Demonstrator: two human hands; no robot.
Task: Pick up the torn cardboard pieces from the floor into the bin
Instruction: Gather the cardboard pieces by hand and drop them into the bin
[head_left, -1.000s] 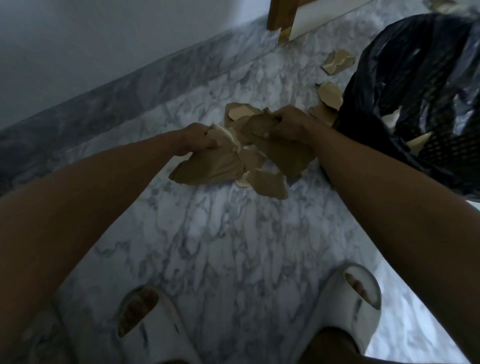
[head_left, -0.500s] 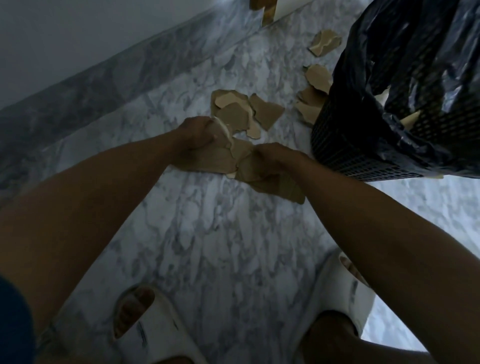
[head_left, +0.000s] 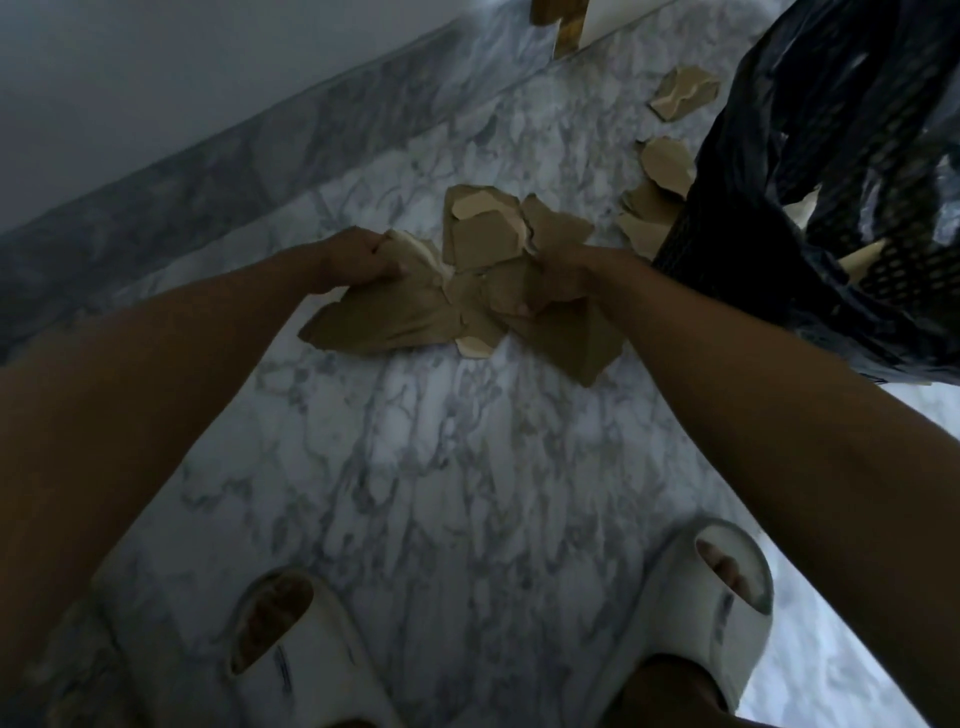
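Torn brown cardboard pieces lie on the marble floor (head_left: 415, 467). My left hand (head_left: 358, 257) grips a large cardboard piece (head_left: 379, 319) at its upper corner. My right hand (head_left: 558, 273) grips a bunch of cardboard pieces (head_left: 566, 340) just to the right. Between and beyond the hands lies a small pile of pieces (head_left: 480, 231). More pieces (head_left: 665, 161) lie against the bin. The black mesh bin (head_left: 737, 244), lined with a black plastic bag (head_left: 857, 104), stands at the right, and a few pale pieces show inside it.
A grey marble skirting and wall (head_left: 208, 156) run along the left. A wooden furniture leg (head_left: 563, 21) stands at the top. A crumpled piece (head_left: 683, 93) lies further back. My feet in white slippers (head_left: 291, 644) stand at the bottom.
My right hand drew back toward me with its bunch, then shifted forward again beside the pile. My left hand stayed gripping the large piece. The view swung slightly.
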